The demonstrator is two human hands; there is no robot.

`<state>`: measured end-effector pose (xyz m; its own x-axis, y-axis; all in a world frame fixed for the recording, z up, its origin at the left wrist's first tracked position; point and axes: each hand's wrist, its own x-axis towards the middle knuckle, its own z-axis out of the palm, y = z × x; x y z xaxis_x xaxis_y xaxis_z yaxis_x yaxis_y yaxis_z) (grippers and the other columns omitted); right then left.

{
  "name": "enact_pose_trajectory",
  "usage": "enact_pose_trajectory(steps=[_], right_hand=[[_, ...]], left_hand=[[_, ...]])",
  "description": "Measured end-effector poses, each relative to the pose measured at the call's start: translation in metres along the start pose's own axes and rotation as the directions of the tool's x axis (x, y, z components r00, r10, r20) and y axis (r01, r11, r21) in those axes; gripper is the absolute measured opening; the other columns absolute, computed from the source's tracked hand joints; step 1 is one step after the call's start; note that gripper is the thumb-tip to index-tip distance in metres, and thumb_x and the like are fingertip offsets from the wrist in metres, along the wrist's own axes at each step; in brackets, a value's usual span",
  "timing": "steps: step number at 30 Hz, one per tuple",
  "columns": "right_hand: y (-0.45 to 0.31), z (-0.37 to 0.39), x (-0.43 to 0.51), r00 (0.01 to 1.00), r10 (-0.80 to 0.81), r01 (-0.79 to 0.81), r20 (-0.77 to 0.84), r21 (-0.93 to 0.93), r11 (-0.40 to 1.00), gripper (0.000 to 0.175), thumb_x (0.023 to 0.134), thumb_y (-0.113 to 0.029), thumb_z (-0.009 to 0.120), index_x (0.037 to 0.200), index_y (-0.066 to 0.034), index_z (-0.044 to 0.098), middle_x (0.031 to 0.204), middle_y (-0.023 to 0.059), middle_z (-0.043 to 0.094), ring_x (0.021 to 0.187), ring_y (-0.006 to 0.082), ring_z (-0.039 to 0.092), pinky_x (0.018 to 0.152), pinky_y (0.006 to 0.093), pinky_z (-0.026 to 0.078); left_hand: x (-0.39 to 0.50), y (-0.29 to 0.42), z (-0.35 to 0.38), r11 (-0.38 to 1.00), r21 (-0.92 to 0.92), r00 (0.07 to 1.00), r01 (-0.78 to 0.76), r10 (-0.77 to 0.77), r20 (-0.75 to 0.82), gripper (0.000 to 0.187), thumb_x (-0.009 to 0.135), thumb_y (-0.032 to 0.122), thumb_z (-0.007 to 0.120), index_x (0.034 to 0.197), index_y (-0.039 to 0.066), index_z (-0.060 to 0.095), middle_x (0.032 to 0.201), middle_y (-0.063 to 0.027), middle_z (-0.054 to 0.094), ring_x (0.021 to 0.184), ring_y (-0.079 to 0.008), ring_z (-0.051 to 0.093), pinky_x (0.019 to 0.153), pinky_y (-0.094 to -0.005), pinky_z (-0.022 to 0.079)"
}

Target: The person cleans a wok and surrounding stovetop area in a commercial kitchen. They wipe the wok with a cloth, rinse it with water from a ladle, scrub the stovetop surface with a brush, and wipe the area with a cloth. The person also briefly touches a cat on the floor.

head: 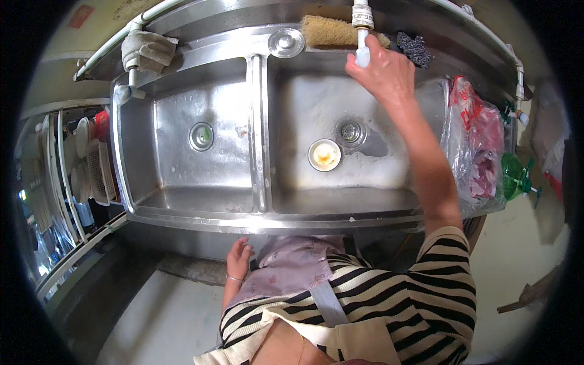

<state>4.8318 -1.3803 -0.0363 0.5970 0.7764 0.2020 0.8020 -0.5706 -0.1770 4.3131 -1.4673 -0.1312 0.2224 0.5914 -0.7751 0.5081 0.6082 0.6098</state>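
My right hand [388,68] reaches over the right basin and grips the white plastic tap [362,55] at the back of the sink. Low beside my apron, in front of the sink edge, my left hand [239,256] hangs with slightly spread fingers and nothing in it. In the right basin [310,100] a small round bowl [324,155] holds pale liquid with an orange-brown patch. The drain strainer [350,131] lies just right of and behind that bowl. Whitish suds and wetness cover part of the basin floor.
A loofah [328,32], a metal lid [286,43] and a dark scouring pad [413,49] lie on the back ledge. Plastic bags [477,137] with meat rest on the right side. A cloth glove [148,50] hangs on the left pipe. The left basin [178,169] adjoins.
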Motion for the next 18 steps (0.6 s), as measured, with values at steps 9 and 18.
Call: enact_pose_trajectory(steps=[9,18], right_hand=[[0.050,-0.008,0.003,0.887,-0.454,0.454,-0.086,0.335,0.825,0.041,0.073,-0.012,0.058,0.113,-0.0112,0.051,0.114,0.0148,0.047,0.106,0.0293,0.049,0.086,0.0389,0.043],[0.015,0.178,-0.224,0.720,-0.485,0.425,0.496,0.238,0.873,0.053,0.068,-0.022,0.069,0.118,-0.0239,0.052,0.134,0.0087,0.038,0.129,0.0326,0.028,0.094,0.0606,0.029]], left_hand=[[0.000,0.000,0.003,0.999,-0.026,0.999,-0.020,0.019,-0.041,0.029,0.086,0.007,0.056,0.113,-0.002,0.052,0.088,-0.0073,0.060,0.076,-0.0135,0.059,0.068,-0.0258,0.050],[-0.013,-0.015,-0.003,0.999,0.023,0.994,0.049,-0.047,-0.094,0.031,0.086,0.008,0.056,0.115,-0.002,0.051,0.090,-0.0084,0.060,0.075,-0.0145,0.059,0.069,-0.0264,0.050]])
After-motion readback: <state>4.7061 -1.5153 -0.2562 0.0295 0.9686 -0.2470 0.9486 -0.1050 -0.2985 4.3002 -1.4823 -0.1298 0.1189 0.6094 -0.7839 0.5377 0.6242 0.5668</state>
